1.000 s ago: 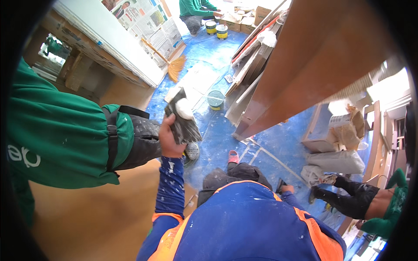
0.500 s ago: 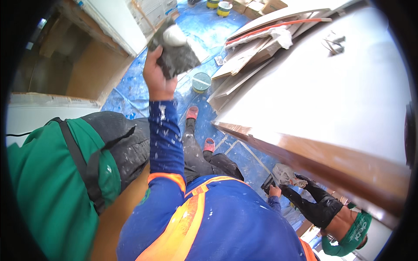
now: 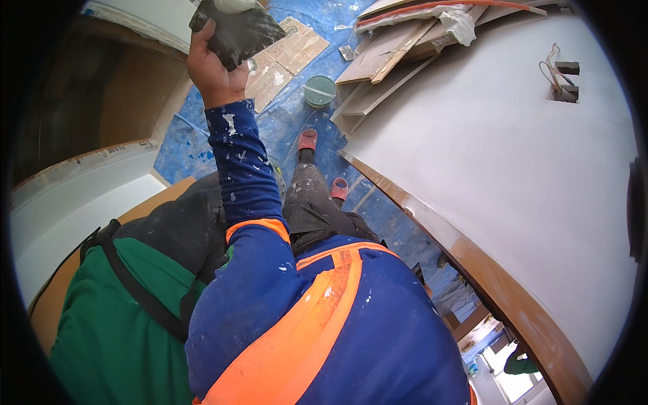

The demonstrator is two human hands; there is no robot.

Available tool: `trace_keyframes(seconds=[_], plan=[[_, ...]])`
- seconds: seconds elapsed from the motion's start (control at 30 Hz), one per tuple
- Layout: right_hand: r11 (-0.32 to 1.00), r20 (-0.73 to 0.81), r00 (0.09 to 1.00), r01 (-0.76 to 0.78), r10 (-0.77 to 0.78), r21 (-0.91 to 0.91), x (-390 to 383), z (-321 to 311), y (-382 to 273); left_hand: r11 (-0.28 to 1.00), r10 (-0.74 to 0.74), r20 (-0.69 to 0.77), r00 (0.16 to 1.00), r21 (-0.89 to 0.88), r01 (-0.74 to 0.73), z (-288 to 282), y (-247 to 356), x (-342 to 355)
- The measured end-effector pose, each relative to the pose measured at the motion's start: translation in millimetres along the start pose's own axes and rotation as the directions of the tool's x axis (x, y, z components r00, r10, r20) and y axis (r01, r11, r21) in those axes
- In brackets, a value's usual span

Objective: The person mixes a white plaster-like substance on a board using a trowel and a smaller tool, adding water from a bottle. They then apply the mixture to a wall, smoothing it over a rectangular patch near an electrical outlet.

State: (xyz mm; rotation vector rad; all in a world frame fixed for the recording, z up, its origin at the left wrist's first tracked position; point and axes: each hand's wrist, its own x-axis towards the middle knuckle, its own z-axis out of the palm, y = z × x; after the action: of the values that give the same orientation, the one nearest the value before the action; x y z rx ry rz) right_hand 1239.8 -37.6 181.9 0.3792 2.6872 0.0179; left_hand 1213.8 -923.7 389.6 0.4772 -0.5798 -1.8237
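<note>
My left hand (image 3: 214,71) is raised at the upper left, closed on a dark, square plasterer's hawk (image 3: 244,37). A lump of white plaster (image 3: 233,5) sits on the hawk, partly cut off by the top edge. My right hand (image 3: 427,289) is low beside my torso, and only a sliver of it shows. Next to it is the end of a dark flat tool (image 3: 418,271); the earlier frame shows that hand gripping it. Most of the right hand and tool is hidden by my body.
A co-worker in a green shirt (image 3: 145,331) is close on my left. To the right stretches a white panel (image 3: 459,148) with wires (image 3: 555,71) at cut-outs. Beyond lie stacked boards (image 3: 391,61), a lidded bucket (image 3: 319,91) and cardboard (image 3: 287,61) on blue sheeting (image 3: 202,145).
My left hand and the hawk have shifted up and left in view. My right hand has slipped mostly behind my torso. The white panel now fills more of the right side.
</note>
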Motion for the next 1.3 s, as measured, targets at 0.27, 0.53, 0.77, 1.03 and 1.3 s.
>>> trace_keyframes(seconds=[0.27, 0.53, 0.77, 1.03, 1.3], plan=[[0.996, 0.106, 0.991, -0.086, 0.087, -0.010, -37.9, -13.4, -38.6, 0.999, 0.051, -0.043, 0.998, 0.020, -0.051, -5.1, 19.0, 37.3], [0.988, 0.065, 0.986, -0.154, 0.153, 0.016, -60.7, -57.2, -86.3, 0.998, -0.056, -0.099, 0.993, 0.009, 0.058, -40.0, 24.7, 77.6], [0.975, 0.095, 0.972, -0.218, 0.215, 0.029, -71.8, -43.7, -104.3, 0.981, 0.019, -0.204, 0.979, 0.195, 0.022, -9.5, -0.5, 72.3], [0.963, 0.163, 0.960, -0.248, 0.229, 0.108, -68.9, 9.9, -134.2, 0.978, -0.207, -0.002, 0.978, 0.025, 0.207, 9.5, -0.8, 93.0], [0.892, 0.177, 0.905, -0.416, 0.387, 0.176, -101.6, 18.1, -176.5, 0.934, -0.339, 0.130, 0.932, -0.072, 0.350, 23.1, -52.2, 163.0]])
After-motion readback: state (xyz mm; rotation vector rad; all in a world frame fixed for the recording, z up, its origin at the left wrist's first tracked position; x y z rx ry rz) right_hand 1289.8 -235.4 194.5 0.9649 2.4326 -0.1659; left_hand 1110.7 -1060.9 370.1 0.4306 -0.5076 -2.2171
